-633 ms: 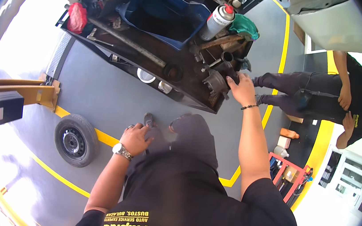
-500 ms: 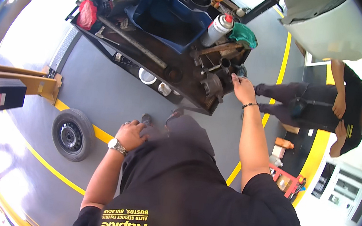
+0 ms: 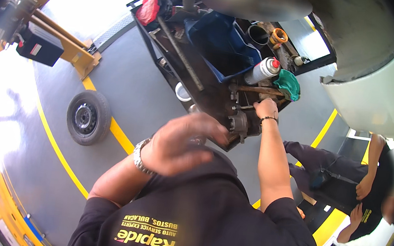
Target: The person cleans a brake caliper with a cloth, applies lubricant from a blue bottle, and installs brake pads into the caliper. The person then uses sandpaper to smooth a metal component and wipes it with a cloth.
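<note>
My left hand is raised in front of my body, its fingers apart and blurred by motion, holding nothing. Reaching to the near right corner of the dark tool cart, my right hand has its fingers curled in a closed grip. What they hold is hidden. Beside it sits a grey metal part resembling a brake caliper. Small metal pieces lie just left of those fingers. Beyond them are a wooden-handled tool, a white spray can with a red cap and a green cloth.
The cart also bears a blue bin, a long metal bar, a red plastic bag and an orange cup. A wheel lies on the floor at left. Another person stands at right; a vehicle panel is behind.
My left hand has risen from beside my leg to in front of my body, its fingers spreading. My right hand has closed over parts on the cart. The view has shifted.
</note>
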Demonstrator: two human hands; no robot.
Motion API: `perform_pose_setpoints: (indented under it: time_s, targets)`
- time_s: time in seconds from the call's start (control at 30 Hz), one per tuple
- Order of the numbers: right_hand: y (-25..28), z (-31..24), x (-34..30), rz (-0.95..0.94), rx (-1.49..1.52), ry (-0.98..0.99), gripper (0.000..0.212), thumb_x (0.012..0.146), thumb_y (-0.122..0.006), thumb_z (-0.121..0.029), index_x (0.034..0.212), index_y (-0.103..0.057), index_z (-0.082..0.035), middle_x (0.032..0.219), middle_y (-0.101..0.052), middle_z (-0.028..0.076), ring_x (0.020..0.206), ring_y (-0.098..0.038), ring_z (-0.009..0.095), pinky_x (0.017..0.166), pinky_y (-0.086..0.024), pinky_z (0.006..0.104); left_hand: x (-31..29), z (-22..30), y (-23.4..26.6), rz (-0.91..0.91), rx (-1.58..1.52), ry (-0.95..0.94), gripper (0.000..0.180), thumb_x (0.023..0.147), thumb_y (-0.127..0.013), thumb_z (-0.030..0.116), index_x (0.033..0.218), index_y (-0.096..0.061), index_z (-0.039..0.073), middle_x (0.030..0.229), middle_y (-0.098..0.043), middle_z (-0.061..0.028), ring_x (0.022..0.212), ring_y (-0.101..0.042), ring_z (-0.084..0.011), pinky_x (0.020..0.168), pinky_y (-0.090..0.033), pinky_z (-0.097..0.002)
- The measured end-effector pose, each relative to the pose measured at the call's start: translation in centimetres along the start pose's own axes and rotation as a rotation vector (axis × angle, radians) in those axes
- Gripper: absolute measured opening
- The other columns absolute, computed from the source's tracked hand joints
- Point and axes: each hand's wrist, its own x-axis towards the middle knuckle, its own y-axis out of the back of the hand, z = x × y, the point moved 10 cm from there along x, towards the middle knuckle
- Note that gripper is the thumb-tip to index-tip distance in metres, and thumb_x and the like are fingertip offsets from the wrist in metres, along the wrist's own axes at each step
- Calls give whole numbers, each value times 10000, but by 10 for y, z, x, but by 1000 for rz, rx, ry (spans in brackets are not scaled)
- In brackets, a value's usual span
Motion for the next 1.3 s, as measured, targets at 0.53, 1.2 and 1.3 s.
perform_pose_setpoints:
  time_s: [0.53, 1.2, 1.3]
  targets:
    - [72, -22, -151, 445, 1136, 136, 279, 917, -742, -53, 1139, -579, -8, 1093, -657, 82, 974, -632, 147, 867, -524, 305, 84, 104, 35, -393, -257, -379, 327, 863, -715, -7, 1183, -659, 30, 1082, -688, -142, 976, -679, -295, 848, -554, -399]
    - [159, -212, -263, 662, 1663, 142, 443, 903, -746, 30, 1306, -563, 36, 1160, -655, 89, 1031, -623, 134, 876, -529, 290, 166, -305, 402, -172, 1473, 130, 181, 930, -670, 237, 1017, -708, 83, 1038, -718, -142, 1053, -648, -375, 919, -499, -493]
    - [171, -210, -268, 686, 1624, 170, 444, 882, -758, 53, 1284, -570, 40, 1166, -641, 95, 1023, -631, 142, 895, -534, 294, 169, -302, 401, -149, 1437, 79, 144, 925, -673, 219, 965, -697, 83, 1019, -720, -144, 1030, -655, -368, 904, -499, -493]
